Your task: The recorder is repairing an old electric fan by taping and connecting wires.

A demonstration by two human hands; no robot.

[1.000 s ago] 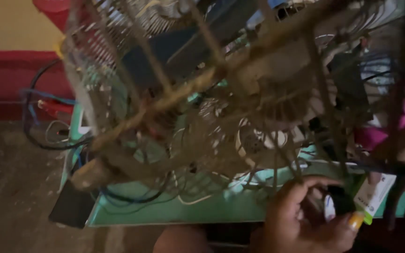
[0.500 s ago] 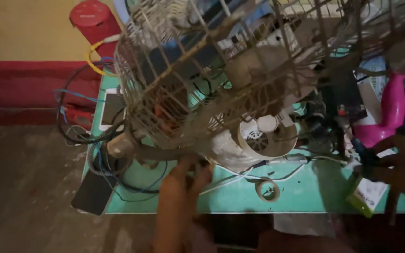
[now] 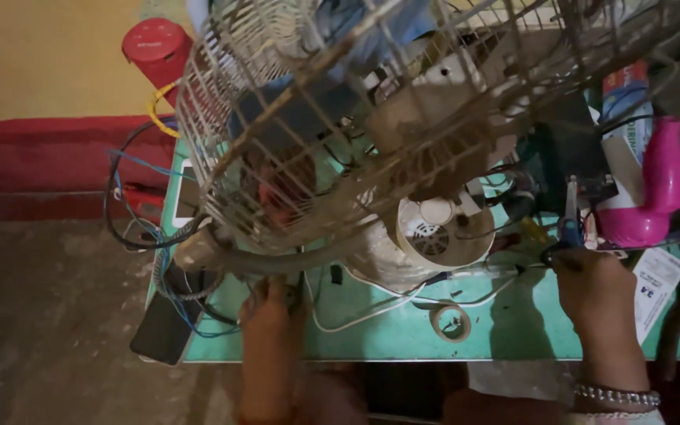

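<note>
Right hand (image 3: 592, 287) moved onto pliers (image 3: 570, 228), gripping, left hand (image 3: 271, 303) clutching wire fan cage (image 3: 277, 157)

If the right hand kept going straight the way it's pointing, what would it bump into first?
Probably the blue-handled tool that the right hand already touches, with the pink appliance just beyond; depth is hard to judge.

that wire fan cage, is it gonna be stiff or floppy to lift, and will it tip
The fan cage is thin open wire, so probably light and fairly stiff. It looks bulky beside the left hand at its lower edge, so it may swing or tip.
</note>
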